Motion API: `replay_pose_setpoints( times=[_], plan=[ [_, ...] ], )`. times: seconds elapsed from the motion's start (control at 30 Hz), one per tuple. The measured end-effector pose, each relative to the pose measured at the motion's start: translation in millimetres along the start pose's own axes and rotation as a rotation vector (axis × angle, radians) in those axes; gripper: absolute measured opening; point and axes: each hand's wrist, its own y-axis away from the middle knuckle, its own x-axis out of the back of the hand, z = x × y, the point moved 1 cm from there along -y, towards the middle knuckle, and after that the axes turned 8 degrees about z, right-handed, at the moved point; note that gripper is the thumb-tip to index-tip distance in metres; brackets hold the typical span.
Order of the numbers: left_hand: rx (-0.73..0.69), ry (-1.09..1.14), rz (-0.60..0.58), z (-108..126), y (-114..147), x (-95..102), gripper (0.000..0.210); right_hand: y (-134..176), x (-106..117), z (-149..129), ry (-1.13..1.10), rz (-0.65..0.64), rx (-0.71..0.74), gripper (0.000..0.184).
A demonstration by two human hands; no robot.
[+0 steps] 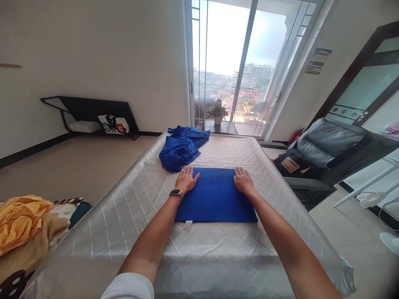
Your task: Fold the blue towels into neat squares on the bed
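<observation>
A blue cloth, folded into a flat rectangle, lies on the silvery quilted table cover. A small white tag sticks out from its near edge. My left hand, with a watch on the wrist, rests flat on the cloth's far left corner, fingers stretched out. On the far right corner lies my right hand, also flat with its fingers extended. Just beyond my left hand is a crumpled blue cloth, bunched up in loose folds.
A grey recliner bearing a dark bag stands to the right. At the lower left is a heap of fabrics with a yellow cloth on top. A potted plant sits past the table's far end, before the glass door.
</observation>
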Motion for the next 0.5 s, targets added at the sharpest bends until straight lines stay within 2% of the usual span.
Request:
replay_pose_setpoints(
  times=[0.07,0.23,0.5],
  plan=[
    [0.004,0.003,-0.001,-1,0,-0.9,0.084,0,1,-5,-0.034,-0.003,0.014,0.063],
    [0.007,-0.010,-0.022,-1,0,-0.4,0.085,0,-7,-5,-0.127,-0.092,-0.059,0.068],
    [-0.003,-0.098,-0.071,0,-3,9.3,0.084,3,-10,-4,-0.206,-0.069,-0.093,0.068]
  ],
)
